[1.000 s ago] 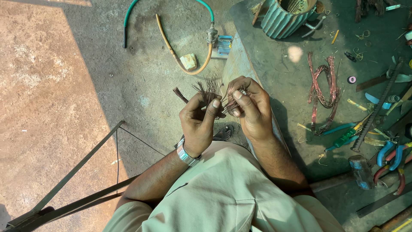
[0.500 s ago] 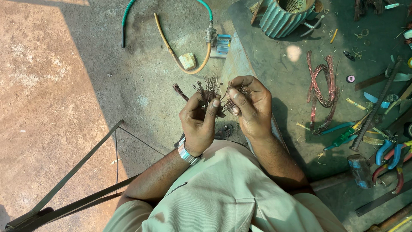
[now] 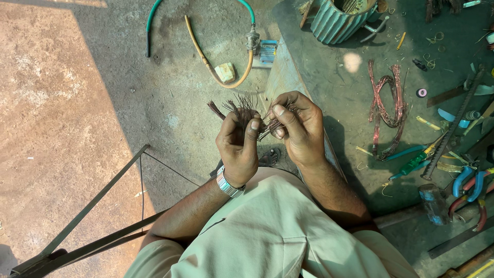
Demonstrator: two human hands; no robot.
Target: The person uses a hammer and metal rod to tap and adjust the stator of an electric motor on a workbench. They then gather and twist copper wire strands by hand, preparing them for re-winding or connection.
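Note:
My left hand (image 3: pixel 238 146) grips a bundle of thin dark copper wire strands (image 3: pixel 237 108) whose cut ends fan out above the fist. My right hand (image 3: pixel 298 126) sits close beside it on the right, thumb and fingers pinching strands from the same bundle. Both hands are held in front of my chest above the concrete floor. A metal watch (image 3: pixel 227 184) is on my left wrist.
A green bench (image 3: pixel 350 82) on the right carries a ribbed green motor housing (image 3: pixel 339 20), a coil of copper wire (image 3: pixel 388 105), pliers (image 3: pixel 465 180) and other hand tools. Green and yellow hoses (image 3: pixel 206 56) lie on the floor ahead. A dark metal frame (image 3: pixel 98 211) stands at lower left.
Both hands keep the wire bundle in about the same place. The right fingers have shifted slightly along the strands.

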